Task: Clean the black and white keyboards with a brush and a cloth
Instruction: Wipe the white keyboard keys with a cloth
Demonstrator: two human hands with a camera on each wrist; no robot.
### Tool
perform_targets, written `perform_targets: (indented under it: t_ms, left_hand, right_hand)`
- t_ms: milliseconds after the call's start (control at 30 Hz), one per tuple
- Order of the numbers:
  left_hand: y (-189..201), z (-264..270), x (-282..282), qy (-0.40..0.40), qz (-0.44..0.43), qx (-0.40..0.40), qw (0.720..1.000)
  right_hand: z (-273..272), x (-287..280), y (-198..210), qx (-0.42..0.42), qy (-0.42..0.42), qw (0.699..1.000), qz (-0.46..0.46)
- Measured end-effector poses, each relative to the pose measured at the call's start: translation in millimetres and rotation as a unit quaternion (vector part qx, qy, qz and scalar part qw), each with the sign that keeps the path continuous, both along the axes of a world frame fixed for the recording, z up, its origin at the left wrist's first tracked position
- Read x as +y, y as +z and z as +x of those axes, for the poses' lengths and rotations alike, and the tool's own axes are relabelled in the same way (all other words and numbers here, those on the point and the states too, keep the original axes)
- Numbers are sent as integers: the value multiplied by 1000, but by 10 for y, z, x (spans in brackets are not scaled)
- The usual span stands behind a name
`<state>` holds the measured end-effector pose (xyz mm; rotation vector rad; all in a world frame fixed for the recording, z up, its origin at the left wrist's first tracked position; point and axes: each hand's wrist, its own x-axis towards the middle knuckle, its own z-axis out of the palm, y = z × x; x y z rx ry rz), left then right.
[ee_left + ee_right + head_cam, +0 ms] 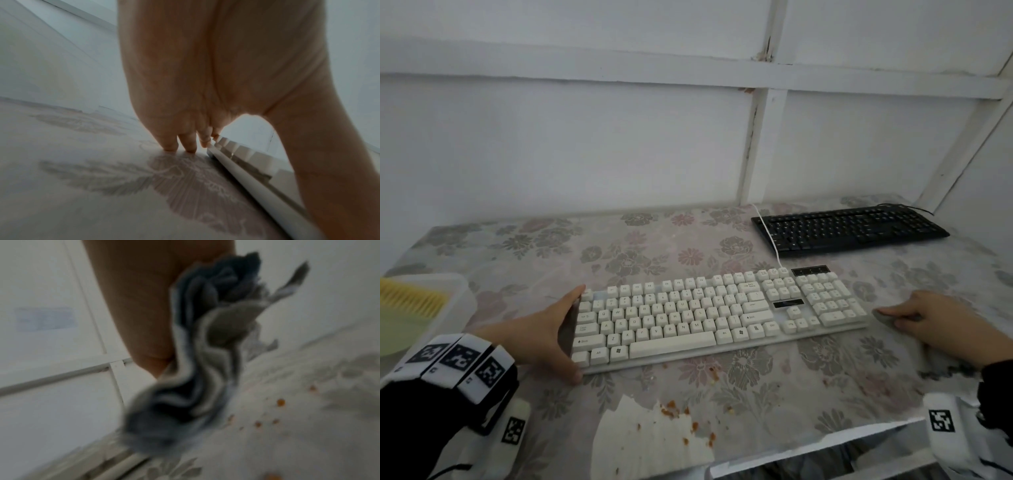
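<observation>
The white keyboard (722,315) lies across the middle of the flowered table. My left hand (566,334) spans its left end, thumb at the front corner and straight fingers (185,141) along the side edge (242,168), tips on the table. My right hand (897,318) rests just off the keyboard's right end and grips a bunched grey cloth (885,317), blurred in the right wrist view (195,369). The black keyboard (849,229) sits at the back right. A brush with yellow bristles (410,298) lies in a white tray (460,291) at the far left.
Orange crumbs (671,407) and a torn white sheet (654,442) lie in front of the white keyboard. Its white cable (770,236) runs back over the black keyboard's left end. A pale green item (400,335) sits in the tray. A white panelled wall stands behind.
</observation>
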<state>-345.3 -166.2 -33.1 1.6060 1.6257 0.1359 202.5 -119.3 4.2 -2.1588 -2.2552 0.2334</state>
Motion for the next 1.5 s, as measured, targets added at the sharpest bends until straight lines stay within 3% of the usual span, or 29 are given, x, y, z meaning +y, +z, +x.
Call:
perform_targets:
  t_ms: [200,367,767,900,1067,1167,1300,1500]
  left_hand:
    - [-10,-7,18,-2,-1,8,1000]
    - [-27,-18,8,3,-1,7,1000]
    - [-3,16,4,7,-2,-4,1000]
    - [3,9,6,7,-7,-18,1000]
    - [20,29,-9,6,-9,-18,1000]
    - [30,34,-7,3,-12,-10,1000]
    - [56,47,-17,2,-13,-5,1000]
    - [44,37,-6,9,-19,-11,1000]
  right_hand:
    - [-397,-102,136,86,60,994,15]
    - [-734,-117,-12,17,122,992,5]
    - [-296,6,-63,55,33,997,35]
    - [-236,80,-18,46,30,998,5]
    - [-246,169,48,51,-35,997,49]
    - [-554,107,140,99,17,994,32]
    - [-1366,-46,321,142,133,981,-21]
    - [-2770,-333,438,131,358,913,-144]
